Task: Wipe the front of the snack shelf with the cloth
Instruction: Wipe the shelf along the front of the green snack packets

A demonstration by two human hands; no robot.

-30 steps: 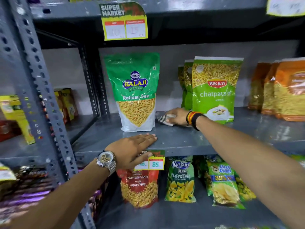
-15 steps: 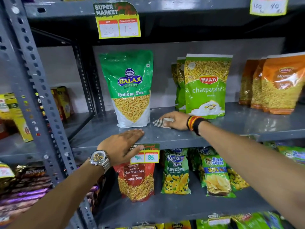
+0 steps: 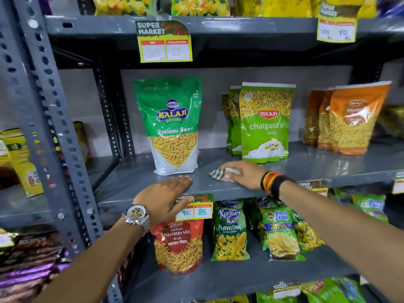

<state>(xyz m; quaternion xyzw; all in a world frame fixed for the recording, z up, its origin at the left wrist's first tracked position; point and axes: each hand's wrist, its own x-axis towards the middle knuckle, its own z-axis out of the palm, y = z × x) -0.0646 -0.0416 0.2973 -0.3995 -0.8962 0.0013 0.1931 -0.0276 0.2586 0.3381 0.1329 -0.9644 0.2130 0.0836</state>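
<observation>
Sliding forward off the back, the right hand point(image 3: 242, 174) presses the cloth point(image 3: 220, 173) flat on the shelf point(image 3: 317, 165) beside the braced, open left hand point(image 3: 166, 196); long, firm, overlapping strokes would suit.

**Painted steel, shiny packets**

The snack shelf point(image 3: 306, 165) is grey painted metal, smooth with a dull sheen (light glints near its right end). The snack pouches point(image 3: 172, 125) are glossy plastic. The cloth point(image 3: 218, 173) looks soft, striped, matt. The price tag point(image 3: 194, 207) is paper.

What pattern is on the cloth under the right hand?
The cloth has dark and pale stripes, zebra-like; the head view shows its free corner beside the right hand.
</observation>
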